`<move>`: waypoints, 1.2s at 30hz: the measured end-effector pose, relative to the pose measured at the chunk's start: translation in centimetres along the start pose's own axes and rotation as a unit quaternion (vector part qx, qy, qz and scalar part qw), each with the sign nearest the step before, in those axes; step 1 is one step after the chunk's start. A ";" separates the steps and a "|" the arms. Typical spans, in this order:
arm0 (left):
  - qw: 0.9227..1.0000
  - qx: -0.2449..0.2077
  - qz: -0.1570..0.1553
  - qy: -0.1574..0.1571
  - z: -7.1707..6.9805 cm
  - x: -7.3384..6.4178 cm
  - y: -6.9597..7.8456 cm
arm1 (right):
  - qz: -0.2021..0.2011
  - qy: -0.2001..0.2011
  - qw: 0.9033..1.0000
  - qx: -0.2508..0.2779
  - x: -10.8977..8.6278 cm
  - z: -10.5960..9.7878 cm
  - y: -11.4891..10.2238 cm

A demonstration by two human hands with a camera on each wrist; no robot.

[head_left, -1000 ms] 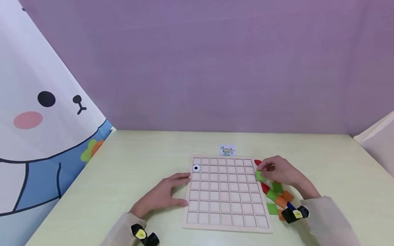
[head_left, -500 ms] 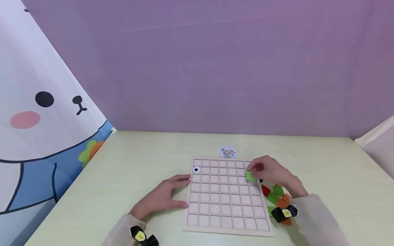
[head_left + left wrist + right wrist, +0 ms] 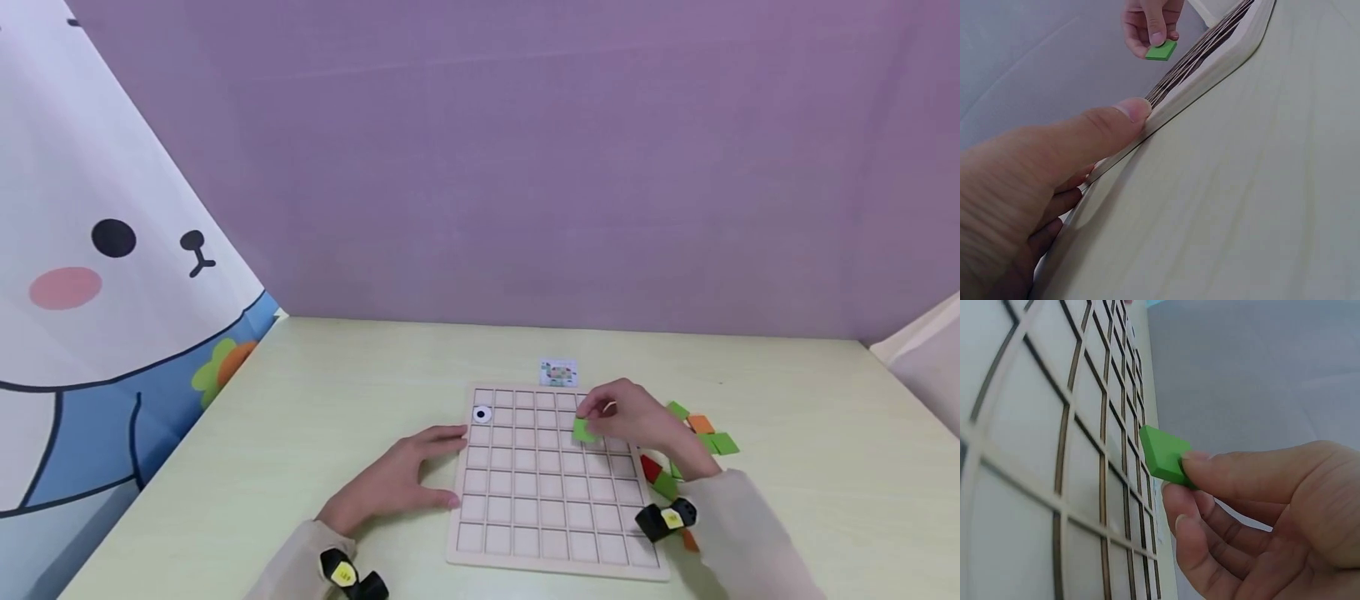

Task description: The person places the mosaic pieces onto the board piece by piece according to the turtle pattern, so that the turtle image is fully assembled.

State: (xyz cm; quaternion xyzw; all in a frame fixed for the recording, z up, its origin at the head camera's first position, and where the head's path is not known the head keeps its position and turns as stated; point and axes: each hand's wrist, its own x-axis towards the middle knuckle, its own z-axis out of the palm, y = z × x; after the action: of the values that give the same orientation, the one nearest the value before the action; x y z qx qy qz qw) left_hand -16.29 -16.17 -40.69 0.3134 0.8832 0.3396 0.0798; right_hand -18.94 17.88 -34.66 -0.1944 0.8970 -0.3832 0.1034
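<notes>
Right hand point(image 3: 628, 413) pinches green square tile point(image 3: 582, 431), uncurled left hand point(image 3: 408, 475) touches pale wooden grid board point(image 3: 549, 486); apparent placing step requires careful alignment.

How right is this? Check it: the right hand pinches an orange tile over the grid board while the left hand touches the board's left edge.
The colour is wrong: the right hand pinches a green tile over the grid board, as the right wrist view shows, while the left hand touches the board's left edge.
</notes>
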 end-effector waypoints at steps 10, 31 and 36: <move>1.000 -0.001 0.002 0.004 0.0 0.0 0.2 | -0.027 -0.020 0.999 0.011 1.1 0.7 -0.8; 1.000 -0.008 0.001 -0.001 0.0 -0.1 -0.3 | -0.011 -0.002 1.000 0.022 3.3 3.1 -2.9; 1.000 -0.013 0.002 -0.001 -0.3 -0.3 -0.3 | -0.022 -0.001 0.999 0.029 3.9 3.7 -4.0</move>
State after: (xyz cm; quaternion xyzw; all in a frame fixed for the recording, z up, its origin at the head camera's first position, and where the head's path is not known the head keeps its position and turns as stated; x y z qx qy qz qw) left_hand -16.36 -16.67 -40.71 0.3147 0.8780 0.3508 0.0844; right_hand -20.13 11.29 -34.49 -0.2112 0.8808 -0.4113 0.1016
